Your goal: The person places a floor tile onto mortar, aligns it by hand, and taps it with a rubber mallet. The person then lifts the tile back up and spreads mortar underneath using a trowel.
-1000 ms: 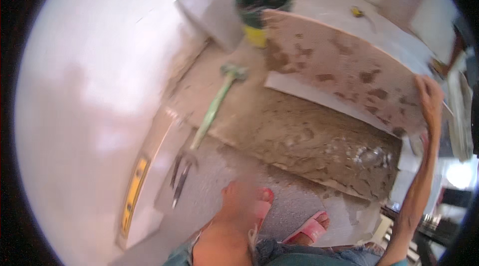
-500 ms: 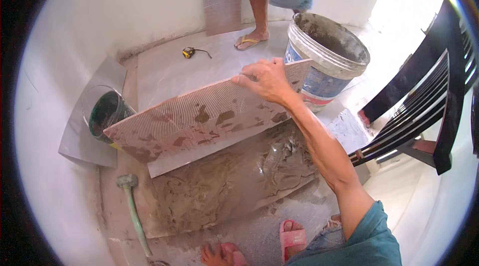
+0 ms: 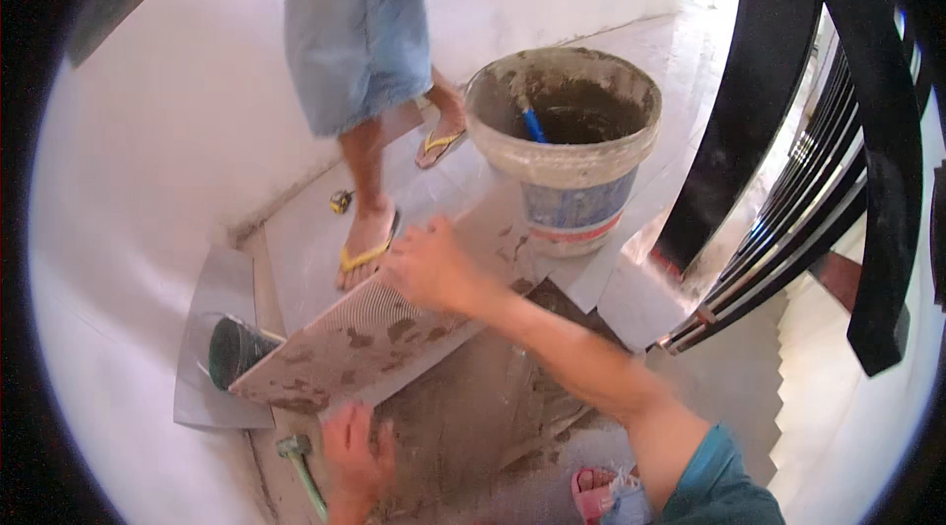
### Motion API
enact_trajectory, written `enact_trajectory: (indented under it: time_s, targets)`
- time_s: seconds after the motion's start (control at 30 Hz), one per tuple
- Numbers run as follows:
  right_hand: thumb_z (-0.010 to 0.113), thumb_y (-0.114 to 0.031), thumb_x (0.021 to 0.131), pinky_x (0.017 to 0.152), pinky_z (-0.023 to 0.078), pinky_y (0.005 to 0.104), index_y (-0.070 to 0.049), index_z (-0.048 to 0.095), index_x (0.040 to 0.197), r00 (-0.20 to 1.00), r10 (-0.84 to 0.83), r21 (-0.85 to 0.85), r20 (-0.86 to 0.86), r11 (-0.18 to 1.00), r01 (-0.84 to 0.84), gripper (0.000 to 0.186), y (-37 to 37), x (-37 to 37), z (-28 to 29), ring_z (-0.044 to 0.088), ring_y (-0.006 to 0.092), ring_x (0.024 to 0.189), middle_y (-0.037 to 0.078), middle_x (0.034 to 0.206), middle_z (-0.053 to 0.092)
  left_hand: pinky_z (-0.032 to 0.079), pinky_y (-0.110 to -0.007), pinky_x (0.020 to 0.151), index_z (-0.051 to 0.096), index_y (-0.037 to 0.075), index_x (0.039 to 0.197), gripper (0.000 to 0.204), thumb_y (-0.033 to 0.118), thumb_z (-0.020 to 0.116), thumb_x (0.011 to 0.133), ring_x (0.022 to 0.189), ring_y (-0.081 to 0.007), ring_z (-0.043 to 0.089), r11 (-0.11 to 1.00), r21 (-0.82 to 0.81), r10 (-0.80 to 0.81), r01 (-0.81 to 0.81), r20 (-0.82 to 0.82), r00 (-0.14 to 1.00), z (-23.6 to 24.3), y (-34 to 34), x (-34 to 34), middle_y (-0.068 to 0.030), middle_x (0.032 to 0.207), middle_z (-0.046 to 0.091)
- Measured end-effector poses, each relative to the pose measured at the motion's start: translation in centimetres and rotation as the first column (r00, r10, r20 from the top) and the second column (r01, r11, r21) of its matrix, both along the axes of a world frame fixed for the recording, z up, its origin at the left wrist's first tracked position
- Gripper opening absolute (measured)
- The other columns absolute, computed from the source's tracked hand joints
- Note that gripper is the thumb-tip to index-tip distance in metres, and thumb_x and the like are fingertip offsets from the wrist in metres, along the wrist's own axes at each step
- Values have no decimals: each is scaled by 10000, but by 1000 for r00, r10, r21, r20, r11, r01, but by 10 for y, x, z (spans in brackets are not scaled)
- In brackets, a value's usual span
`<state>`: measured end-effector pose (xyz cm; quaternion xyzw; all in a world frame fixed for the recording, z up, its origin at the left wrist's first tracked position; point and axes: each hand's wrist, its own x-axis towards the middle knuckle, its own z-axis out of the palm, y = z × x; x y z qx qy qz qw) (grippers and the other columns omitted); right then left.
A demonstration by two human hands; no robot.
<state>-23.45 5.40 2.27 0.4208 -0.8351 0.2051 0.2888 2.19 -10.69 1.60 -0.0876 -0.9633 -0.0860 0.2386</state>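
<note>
My right hand [image 3: 434,264] is closed over the top edge of a large tile [image 3: 365,343], which stands tilted on its long side. The tile's ridged back faces me, spotted with wet mortar. My left hand [image 3: 357,456], blurred by motion, is just below the tile's lower edge, thumb apart from fingers and nothing visible in it. Beneath and in front of the tile lies a bed of wet mortar [image 3: 458,426]. A mallet [image 3: 296,448] with a green handle lies left of my left hand.
Behind the tile stands a mortar-smeared bucket [image 3: 576,175] holding a blue-handled tool [image 3: 533,124]. Another person [image 3: 360,42] in denim shorts stands beyond it, near a tape measure [image 3: 340,201]. A dark green pail [image 3: 232,353] sits left; a black slatted wooden frame [image 3: 788,180] rises right.
My left hand has come up from beside my foot to the tile's lower edge. The other person has stepped close behind the tile. My view has shifted; my right hand still grips the tile.
</note>
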Motion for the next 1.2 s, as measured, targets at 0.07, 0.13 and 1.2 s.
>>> enact_trajectory:
  time_s: [0.07,0.13,1.2]
  targets:
    - [602,-405,863,768,352,413,-178,666,884,1000,7,51,31,999,-8,237,-2,0,1,577,182,926,-7,867,645,446,-428,893,596,-5,1107,342,67,667,780,1035,-374,552,996,-13,-95,94,-131,987,59,38,-67,-199,1111,582]
    - [602,-246,832,788,373,443,-131,673,903,991,135,-125,24,983,-131,152,4,-1,-7,605,221,898,44,911,657,434,-434,945,600,2,1123,318,44,623,809,1091,-372,541,978,35,-197,206,-178,964,92,70,-134,-201,1153,584]
    - [589,-213,814,905,336,571,-56,580,1114,986,149,-347,73,931,-115,338,32,-64,-4,528,303,1075,133,1059,601,518,-507,794,707,56,961,327,138,808,662,1050,-289,632,958,-201,-20,203,660,751,96,243,-512,-142,1083,673]
